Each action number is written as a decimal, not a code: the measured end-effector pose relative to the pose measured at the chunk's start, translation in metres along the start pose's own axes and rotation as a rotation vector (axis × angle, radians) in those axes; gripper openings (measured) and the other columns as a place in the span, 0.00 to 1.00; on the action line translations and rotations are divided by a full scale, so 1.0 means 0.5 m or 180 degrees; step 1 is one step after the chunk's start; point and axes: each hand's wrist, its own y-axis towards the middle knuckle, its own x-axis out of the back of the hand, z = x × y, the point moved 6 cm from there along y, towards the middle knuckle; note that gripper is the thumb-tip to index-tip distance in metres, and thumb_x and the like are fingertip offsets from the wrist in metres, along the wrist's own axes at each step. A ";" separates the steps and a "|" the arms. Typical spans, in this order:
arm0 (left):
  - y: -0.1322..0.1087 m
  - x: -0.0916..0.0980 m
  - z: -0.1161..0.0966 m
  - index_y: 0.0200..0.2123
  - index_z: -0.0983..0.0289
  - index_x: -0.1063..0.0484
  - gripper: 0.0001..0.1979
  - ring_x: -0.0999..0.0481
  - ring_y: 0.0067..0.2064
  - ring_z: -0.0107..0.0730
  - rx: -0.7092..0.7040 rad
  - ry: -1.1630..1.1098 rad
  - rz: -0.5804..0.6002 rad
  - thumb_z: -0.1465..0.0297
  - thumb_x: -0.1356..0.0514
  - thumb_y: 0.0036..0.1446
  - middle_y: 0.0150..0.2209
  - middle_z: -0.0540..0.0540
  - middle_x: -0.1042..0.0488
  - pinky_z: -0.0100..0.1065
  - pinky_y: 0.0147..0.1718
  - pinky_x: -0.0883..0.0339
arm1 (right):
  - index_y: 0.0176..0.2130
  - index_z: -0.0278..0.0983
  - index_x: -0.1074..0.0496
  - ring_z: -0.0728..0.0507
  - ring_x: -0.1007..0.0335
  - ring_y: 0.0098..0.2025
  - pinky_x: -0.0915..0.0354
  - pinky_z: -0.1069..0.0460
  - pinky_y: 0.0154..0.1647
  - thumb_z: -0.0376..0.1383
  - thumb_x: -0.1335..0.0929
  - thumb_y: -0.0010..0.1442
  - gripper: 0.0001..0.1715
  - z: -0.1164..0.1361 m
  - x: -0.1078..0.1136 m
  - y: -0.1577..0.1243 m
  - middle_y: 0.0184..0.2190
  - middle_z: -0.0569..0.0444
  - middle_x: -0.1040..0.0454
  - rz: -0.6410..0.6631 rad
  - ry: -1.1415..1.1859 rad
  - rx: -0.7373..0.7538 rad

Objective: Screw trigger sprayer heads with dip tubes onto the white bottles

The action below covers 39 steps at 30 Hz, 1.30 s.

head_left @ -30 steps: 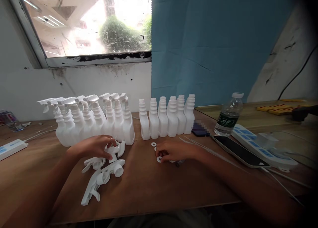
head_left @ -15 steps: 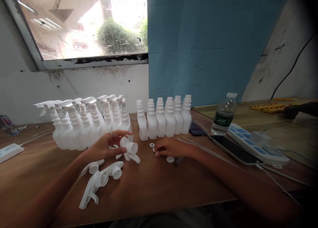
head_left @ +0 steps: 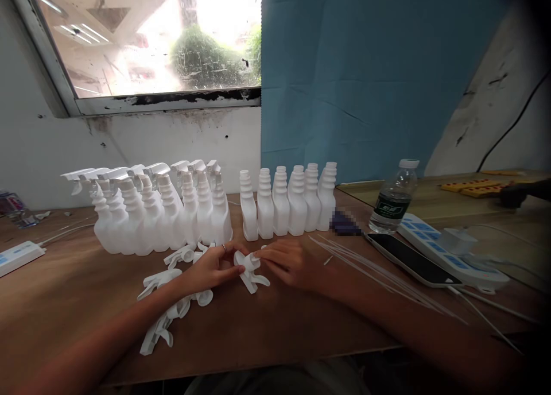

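Note:
My left hand [head_left: 219, 267], with a ring on one finger, pinches a white trigger spray head [head_left: 250, 267] above the table, its round collar turned toward my right hand. At that collar are the bent, closed fingertips of my right hand [head_left: 289, 262]; whatever lies between them is hidden. Several loose spray heads [head_left: 161, 280] lie around and under my left forearm. Behind my hands stands a row of white bottles without heads [head_left: 297, 205]. White bottles with spray heads fitted [head_left: 133, 217] are grouped to the left.
Thin clear tubes [head_left: 370, 268] lie right of my right hand. Beyond them are a phone [head_left: 411, 260], a power strip [head_left: 456, 263] with cables and a water bottle [head_left: 392, 200]. Another power strip [head_left: 20, 256] sits at far left. The brown table [head_left: 241, 337] ends near my body.
My left hand has moved right with the spray head. My right hand, earlier pinching a small white washer low at the table, is now up against the head's collar.

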 end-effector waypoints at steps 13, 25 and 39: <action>-0.002 -0.019 0.015 0.48 0.64 0.29 0.16 0.29 0.36 0.33 -0.0062 0.1051 0.0242 0.64 0.38 0.57 0.42 0.56 0.26 0.33 0.37 0.35 | 0.51 0.36 0.28 0.44 0.26 0.42 0.33 0.48 0.44 0.36 0.37 0.67 0.15 0.023 -0.034 -0.002 0.43 0.47 0.22 0.0787 0.0537 -0.0120; -0.013 -0.022 -0.006 0.44 0.61 0.30 0.11 0.29 0.32 0.29 -0.0256 0.1783 0.0260 0.61 0.42 0.63 0.35 0.51 0.30 0.30 0.34 0.37 | 0.44 0.37 0.29 0.46 0.29 0.39 0.35 0.51 0.44 0.37 0.36 0.66 0.09 0.002 -0.053 -0.014 0.38 0.51 0.24 0.1008 0.0772 -0.0656; -0.011 -0.021 0.001 0.42 0.62 0.28 0.09 0.30 0.32 0.27 -0.0221 0.1489 0.0090 0.63 0.42 0.62 0.35 0.51 0.28 0.27 0.33 0.36 | 0.41 0.36 0.27 0.47 0.33 0.33 0.37 0.52 0.38 0.37 0.42 0.70 0.17 0.002 -0.061 -0.009 0.33 0.50 0.28 0.1259 0.0495 -0.0443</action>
